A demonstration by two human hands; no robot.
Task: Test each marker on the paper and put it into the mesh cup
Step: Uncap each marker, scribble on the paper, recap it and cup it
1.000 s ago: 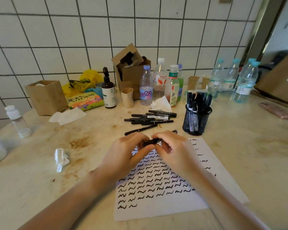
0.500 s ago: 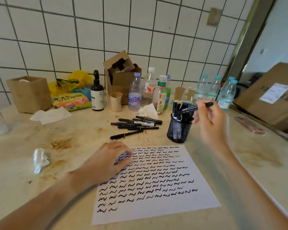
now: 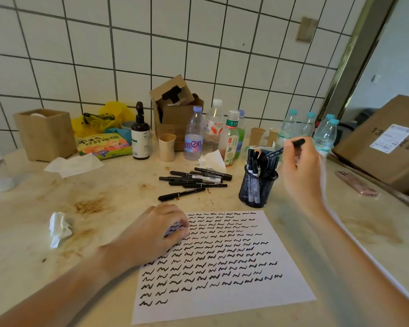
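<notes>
A white sheet of paper (image 3: 257,300) covered with rows of black squiggles lies in front of me. My left hand (image 3: 151,234) rests on its upper left corner with fingers loosely curled. My right hand (image 3: 300,178) pinches a black marker (image 3: 282,151) tilted over the black mesh cup (image 3: 256,192), its lower end among several markers standing in the cup. Several more black markers (image 3: 194,181) lie in a loose pile on the counter behind the paper, left of the cup.
Bottles (image 3: 194,135), paper cups (image 3: 167,147), a dark pump bottle (image 3: 140,135) and cardboard boxes (image 3: 45,133) line the tiled wall. A crumpled tissue (image 3: 59,228) lies at left. A pink phone (image 3: 357,186) and a big carton (image 3: 387,142) sit at right.
Both hands held the marker over the paper a second ago. My right hand then carried it to the mesh cup and lowered it into the cup. My left hand settled on the paper.
</notes>
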